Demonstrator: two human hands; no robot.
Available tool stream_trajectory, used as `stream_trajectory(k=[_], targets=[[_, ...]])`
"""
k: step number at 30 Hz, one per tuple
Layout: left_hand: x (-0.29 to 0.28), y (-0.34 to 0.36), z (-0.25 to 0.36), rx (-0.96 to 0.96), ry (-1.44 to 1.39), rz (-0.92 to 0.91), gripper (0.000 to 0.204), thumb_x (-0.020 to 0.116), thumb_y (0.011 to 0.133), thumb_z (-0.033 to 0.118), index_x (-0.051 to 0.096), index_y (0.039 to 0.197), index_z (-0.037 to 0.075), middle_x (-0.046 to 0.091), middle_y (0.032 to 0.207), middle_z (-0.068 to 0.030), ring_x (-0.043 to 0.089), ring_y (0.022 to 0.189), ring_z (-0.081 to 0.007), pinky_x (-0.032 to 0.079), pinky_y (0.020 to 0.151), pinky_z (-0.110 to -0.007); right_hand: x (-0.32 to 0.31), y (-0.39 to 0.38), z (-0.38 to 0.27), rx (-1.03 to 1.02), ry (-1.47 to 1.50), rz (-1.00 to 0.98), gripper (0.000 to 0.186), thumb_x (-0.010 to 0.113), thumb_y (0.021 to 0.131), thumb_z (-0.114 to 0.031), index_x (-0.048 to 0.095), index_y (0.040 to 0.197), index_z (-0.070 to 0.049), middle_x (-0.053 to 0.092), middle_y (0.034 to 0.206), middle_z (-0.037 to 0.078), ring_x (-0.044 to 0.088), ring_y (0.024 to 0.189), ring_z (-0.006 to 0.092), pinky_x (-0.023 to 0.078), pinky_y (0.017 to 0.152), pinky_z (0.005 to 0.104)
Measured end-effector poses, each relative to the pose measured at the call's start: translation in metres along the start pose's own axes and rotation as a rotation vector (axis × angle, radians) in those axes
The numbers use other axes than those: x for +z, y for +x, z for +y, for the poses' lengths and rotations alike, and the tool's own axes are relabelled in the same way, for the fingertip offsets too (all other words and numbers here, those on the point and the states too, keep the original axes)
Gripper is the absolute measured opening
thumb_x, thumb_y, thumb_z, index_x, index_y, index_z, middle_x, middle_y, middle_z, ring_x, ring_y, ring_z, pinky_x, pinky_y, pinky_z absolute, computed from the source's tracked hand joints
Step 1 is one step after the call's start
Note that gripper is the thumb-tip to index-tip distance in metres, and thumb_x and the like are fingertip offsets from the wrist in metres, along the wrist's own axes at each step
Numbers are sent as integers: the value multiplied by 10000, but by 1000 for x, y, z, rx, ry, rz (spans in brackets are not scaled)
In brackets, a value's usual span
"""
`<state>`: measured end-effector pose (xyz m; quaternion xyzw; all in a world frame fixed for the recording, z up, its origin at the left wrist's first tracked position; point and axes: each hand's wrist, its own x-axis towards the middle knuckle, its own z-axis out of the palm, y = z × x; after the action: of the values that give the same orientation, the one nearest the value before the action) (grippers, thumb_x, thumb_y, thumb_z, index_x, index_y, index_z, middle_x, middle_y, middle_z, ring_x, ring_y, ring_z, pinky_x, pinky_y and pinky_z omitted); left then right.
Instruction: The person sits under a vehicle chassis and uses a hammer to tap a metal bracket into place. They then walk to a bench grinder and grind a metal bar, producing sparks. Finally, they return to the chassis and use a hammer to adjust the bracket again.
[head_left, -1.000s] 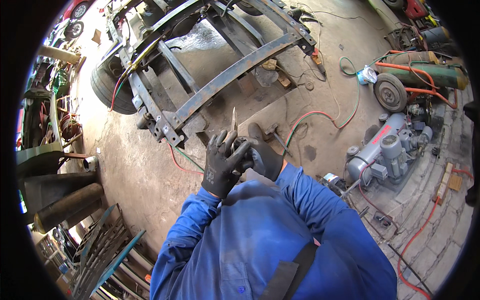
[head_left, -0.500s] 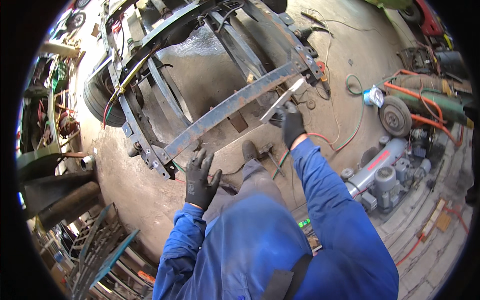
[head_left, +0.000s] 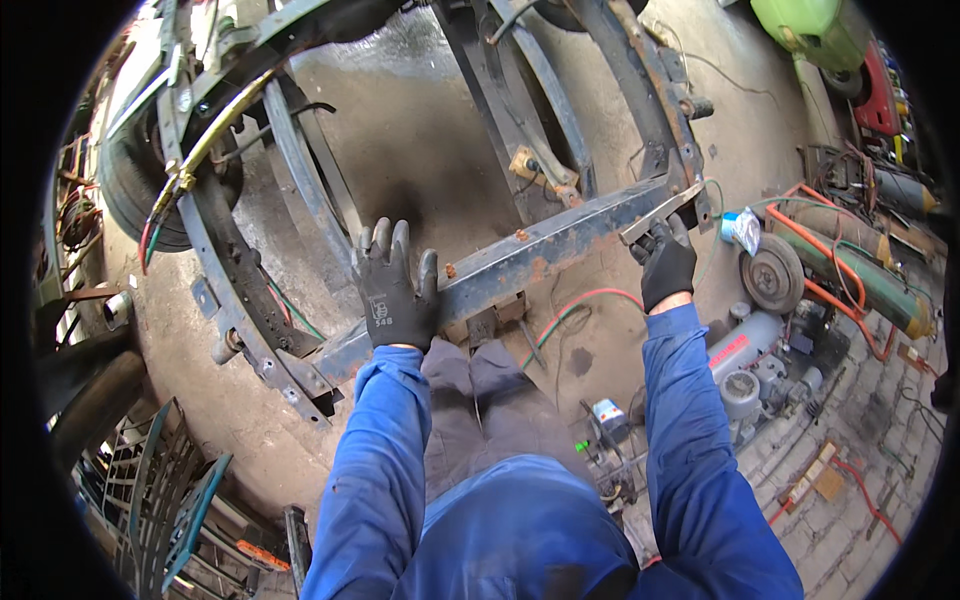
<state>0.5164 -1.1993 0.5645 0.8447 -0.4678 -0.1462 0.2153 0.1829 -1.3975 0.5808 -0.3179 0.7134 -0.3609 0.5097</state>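
A rusty blue-grey steel crossmember (head_left: pixel 570 243) of a vehicle chassis frame runs across in front of me. My left hand (head_left: pixel 395 290), in a black work glove, lies on its left part with the fingers stretched out and spread. At the right end, my right hand (head_left: pixel 668 265), gloved too, is closed round a short flat metal bar (head_left: pixel 660 213). The bar lies tilted at the corner where the crossmember meets the right frame rail (head_left: pixel 655 125); whether it touches the steel I cannot tell.
A tyre (head_left: pixel 150 195) and the left frame rail (head_left: pixel 235 280) with a taped cable bundle (head_left: pixel 215 145) stand on the left. To the right are an air compressor (head_left: pixel 745 345), a loose wheel (head_left: pixel 773 272) and gas cylinders (head_left: pixel 860 280). A red hose (head_left: pixel 600 295) crosses the floor.
I have leaned in closer to the frame. My left hand has come down onto the crossmember, and my right hand has carried the bar to the crossmember's right end.
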Motion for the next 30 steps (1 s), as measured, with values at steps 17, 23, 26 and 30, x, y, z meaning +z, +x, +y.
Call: stream_trajectory(k=[17, 23, 26, 30], targets=[[-12, 7, -1, 38, -39, -143, 510, 679, 979, 255, 580, 1443, 65, 515, 1530, -190, 414, 1473, -423, 298, 1241, -565, -1, -108, -92, -84, -554, -104, 410, 500, 1065, -43, 550, 1472, -38, 640, 1120, 80, 522, 686, 40, 428, 545, 206], [-12, 9, -2, 40, -43, -188, 527, 642, 1006, 348, 575, 1449, 71, 502, 1534, -165, 381, 1492, -407, 276, 1255, -571, 27, -106, -114, -106, -641, -182, 434, 582, 1001, -71, 597, 1428, 5, 685, 1139, 118, 557, 739, 80, 488, 625, 247], [-11, 8, -3, 40, -40, -202, 519, 641, 1007, 346, 579, 1445, 73, 509, 1526, -165, 385, 1489, -406, 276, 1256, -571, 35, -86, -116, -645, -1395, -103, 582, 629, 946, -181, 512, 1483, 10, 680, 1229, 252, 697, 1030, 425, 551, 945, 492], [-11, 8, -3, 38, -36, -203, 513, 639, 1011, 348, 583, 1442, 76, 515, 1522, -161, 390, 1487, -404, 275, 1258, -569, 54, -53, -115, -429, -1707, -19, 484, 578, 971, -175, 539, 1425, -10, 688, 1245, 268, 698, 1112, 436, 566, 954, 513]])
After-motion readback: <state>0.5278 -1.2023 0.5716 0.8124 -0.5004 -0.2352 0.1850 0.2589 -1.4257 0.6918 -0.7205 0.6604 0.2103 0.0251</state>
